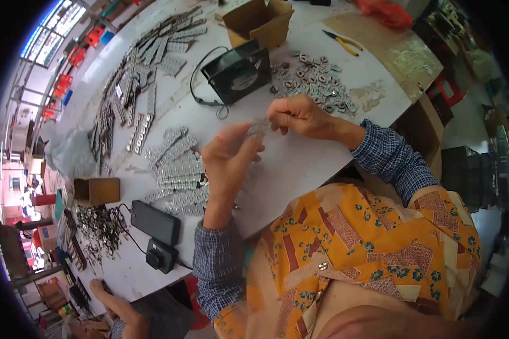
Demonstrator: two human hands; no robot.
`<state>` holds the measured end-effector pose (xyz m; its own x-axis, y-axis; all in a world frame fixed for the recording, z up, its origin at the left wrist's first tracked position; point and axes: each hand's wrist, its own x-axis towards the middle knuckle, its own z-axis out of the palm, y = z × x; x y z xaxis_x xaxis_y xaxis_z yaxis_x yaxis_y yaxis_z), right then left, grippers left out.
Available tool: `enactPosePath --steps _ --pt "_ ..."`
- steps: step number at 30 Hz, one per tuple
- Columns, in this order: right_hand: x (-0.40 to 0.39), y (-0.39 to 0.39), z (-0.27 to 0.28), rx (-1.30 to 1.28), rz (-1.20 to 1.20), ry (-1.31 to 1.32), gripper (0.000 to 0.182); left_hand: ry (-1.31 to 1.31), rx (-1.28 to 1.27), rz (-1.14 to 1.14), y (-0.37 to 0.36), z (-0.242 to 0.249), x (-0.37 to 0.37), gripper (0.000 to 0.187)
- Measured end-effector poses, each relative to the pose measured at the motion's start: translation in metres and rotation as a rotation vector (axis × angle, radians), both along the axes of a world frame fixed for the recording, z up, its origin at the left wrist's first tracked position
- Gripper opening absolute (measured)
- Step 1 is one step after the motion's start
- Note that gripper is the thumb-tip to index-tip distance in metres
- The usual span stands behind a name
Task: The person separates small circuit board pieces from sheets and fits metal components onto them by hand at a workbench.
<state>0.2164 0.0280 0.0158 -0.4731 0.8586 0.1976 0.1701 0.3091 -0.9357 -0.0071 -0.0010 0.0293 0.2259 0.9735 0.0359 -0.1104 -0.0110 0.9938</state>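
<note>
Above the table (300, 169), my left hand (229, 158) is closed around a small grey metal piece (258, 126), pinched between thumb and fingers. My right hand (301, 116) has its fingers pressed together at the right end of that piece; whatever sits in its fingertips is too small to make out. Many shiny perforated metal strips (178, 169) lie in rows just left of my left hand. Beyond my right hand is a loose heap of small round metal parts (311, 76).
A black device with a cable (237, 73) stands ahead, near an open cardboard box (257, 25). Yellow-handled pliers (344, 43) lie far right. More strips (133, 79), a small box (97, 191), a power bank (155, 221) and a small camera (161, 254) are left. Another person's arm (119, 308) rests lower left.
</note>
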Motion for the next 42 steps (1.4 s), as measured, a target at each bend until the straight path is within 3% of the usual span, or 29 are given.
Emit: enactPosePath --steps 6,15,18,20,22,24,30,33,36,39,42 --pt "-0.004 -0.009 0.021 -0.126 0.002 0.067 0.025 0.011 0.012 -0.013 -0.003 -0.002 -0.006 0.023" --pt "0.003 0.002 0.032 -0.176 0.289 -0.200 0.030 0.185 -0.040 -0.164 -0.006 0.000 -0.014 0.021" --pt "0.002 0.006 0.044 -0.129 0.333 -0.297 0.029 0.157 -0.124 -0.163 -0.006 0.007 -0.014 0.020" --pt "0.004 0.007 0.040 -0.010 0.385 -0.286 0.020 0.281 -0.063 -0.171 -0.010 0.007 -0.017 0.018" --pt "0.004 0.014 0.032 0.374 0.418 -0.330 0.016 0.272 0.018 -0.189 -0.007 -0.005 -0.022 0.019" --pt "-0.001 0.011 0.040 0.256 0.433 -0.305 0.020 0.288 -0.110 -0.185 -0.007 0.006 -0.018 0.022" --pt "-0.004 0.013 0.024 0.294 0.327 -0.220 0.022 0.203 -0.245 -0.220 0.001 0.005 -0.016 0.023" --pt "0.000 0.007 0.026 0.351 0.322 -0.303 0.022 0.294 -0.131 -0.228 -0.002 0.012 -0.012 0.020" --pt "0.003 0.005 0.028 0.355 0.318 -0.247 0.022 0.215 -0.131 -0.215 -0.004 0.010 -0.009 0.019" --pt "0.004 0.000 0.025 -0.617 0.401 0.077 0.023 -0.006 -0.214 -0.247 -0.004 0.009 -0.006 0.016" --pt "0.002 0.003 0.025 -0.791 0.258 0.133 0.020 0.140 -0.282 -0.233 0.001 0.012 -0.008 0.006"
